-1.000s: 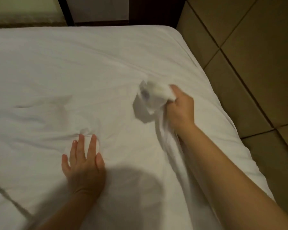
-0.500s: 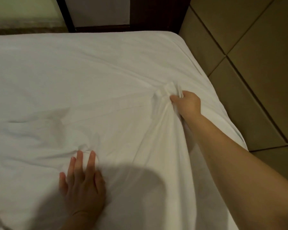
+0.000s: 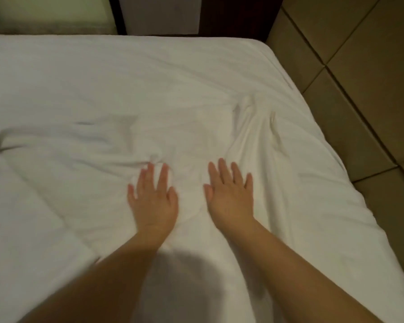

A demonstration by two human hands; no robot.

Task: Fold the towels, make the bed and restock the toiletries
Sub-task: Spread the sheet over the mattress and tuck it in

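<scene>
Bed sheet [image 3: 98,80] lies wrinkled beneath the straight, released fingers [image 3: 222,171] of left hand [image 3: 153,203] and right hand [image 3: 231,197], laid flat.

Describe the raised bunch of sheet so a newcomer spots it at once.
Take the white bed, near its right edge by the tiled floor. Beyond the right hand lies the bunch, the only fold standing up; other creases lie low.
</scene>
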